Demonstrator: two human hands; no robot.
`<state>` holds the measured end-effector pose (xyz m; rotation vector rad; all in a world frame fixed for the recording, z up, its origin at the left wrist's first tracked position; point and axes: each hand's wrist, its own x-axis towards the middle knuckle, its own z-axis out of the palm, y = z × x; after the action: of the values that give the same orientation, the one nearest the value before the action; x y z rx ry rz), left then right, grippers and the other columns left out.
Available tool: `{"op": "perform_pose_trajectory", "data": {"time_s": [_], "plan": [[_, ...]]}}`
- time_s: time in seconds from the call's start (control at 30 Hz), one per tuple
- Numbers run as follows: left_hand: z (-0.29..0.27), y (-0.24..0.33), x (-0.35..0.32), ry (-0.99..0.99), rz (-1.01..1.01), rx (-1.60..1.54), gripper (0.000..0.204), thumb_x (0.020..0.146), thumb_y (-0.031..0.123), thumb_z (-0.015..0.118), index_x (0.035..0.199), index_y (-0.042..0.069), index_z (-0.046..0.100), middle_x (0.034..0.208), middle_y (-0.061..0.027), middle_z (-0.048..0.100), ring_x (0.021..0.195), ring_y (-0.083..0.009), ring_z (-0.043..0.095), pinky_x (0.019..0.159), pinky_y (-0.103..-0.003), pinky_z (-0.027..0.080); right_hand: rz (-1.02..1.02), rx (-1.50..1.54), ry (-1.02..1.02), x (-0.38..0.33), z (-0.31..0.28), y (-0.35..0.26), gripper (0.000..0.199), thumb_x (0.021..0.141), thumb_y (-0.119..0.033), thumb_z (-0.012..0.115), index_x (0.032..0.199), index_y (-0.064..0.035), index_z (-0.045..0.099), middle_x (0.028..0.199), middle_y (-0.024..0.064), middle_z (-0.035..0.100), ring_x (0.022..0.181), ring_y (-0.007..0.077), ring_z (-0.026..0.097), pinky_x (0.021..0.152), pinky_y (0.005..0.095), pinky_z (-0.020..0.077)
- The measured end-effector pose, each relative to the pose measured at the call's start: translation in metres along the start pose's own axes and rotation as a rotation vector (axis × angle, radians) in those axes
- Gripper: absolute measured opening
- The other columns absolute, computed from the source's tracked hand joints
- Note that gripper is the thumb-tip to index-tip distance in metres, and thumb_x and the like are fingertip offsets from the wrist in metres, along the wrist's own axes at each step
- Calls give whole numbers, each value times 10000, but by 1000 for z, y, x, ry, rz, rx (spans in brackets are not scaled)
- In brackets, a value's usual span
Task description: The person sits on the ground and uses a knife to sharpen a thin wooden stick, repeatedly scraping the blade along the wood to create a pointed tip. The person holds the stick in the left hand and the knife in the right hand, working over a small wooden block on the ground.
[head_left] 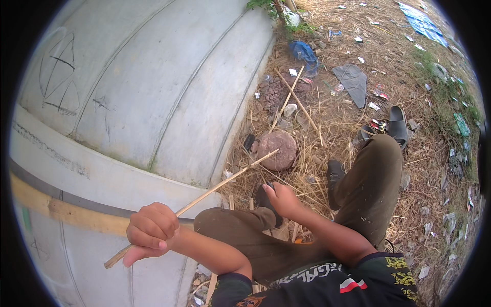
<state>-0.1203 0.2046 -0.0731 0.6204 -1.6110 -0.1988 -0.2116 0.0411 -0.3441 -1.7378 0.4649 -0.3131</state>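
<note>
My left hand point(153, 230) is closed around a long pale wooden stick point(220, 186), at the lower left in front of the wall. The stick slants up to the right, and its far tip shows over a round reddish-brown block point(284, 153) on the ground. My right hand point(284, 198) is closed on a dark handle point(270, 185), nearer to me than the block. What the handle belongs to cannot be made out clearly. Beyond the block, several more pale sticks point(290, 97) lie crossed on dry straw.
A grey panelled wall point(189, 77) rises on the left. Litter is scattered over the straw-covered ground, with a blue plastic sheet point(303, 52), a dark grey scrap point(353, 84) and a grey sandal point(397, 125). My bent knees frame the working spot. A blue striped sheet point(422, 24) lies far right.
</note>
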Motion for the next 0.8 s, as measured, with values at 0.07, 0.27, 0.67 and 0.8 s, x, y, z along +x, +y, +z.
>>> {"op": "perform_pose_trajectory", "data": {"time_s": [0.07, 0.27, 0.67, 0.8], "plan": [[1, -1, -6, 23, 9, 24, 683, 1001, 587, 461, 637, 12, 523, 433, 23, 343, 295, -70, 256, 281, -228, 222, -44, 147, 14, -6, -30, -41, 409, 1060, -364, 452, 875, -3, 496, 610, 70, 516, 547, 182, 529, 521, 336, 423], [1, -4, -2, -31, 8, 33, 688, 995, 594, 463, 657, 0, 536, 439, 16, 352, 298, -81, 272, 285, -235, 224, -174, 293, 148, -26, -1, -13, 445, 1048, -397, 466, 881, 15, 492, 634, 133, 573, 578, 276, 617, 544, 384, 450], [-7, 0, -18, 208, 84, 137, 689, 987, 652, 395, 663, 52, 495, 458, 20, 341, 304, -66, 244, 296, -219, 158, -59, 14, -183, -10, -4, -26, 517, 1033, -459, 458, 921, 34, 563, 739, 253, 610, 686, 433, 592, 664, 485, 472], [7, -3, -7, 92, 24, 138, 683, 992, 663, 354, 683, 66, 470, 458, 25, 308, 318, -61, 206, 299, -231, 147, -116, 172, -118, 9, 24, 44, 487, 1040, -434, 445, 920, 24, 561, 764, 271, 617, 730, 449, 618, 687, 510, 478]]}}
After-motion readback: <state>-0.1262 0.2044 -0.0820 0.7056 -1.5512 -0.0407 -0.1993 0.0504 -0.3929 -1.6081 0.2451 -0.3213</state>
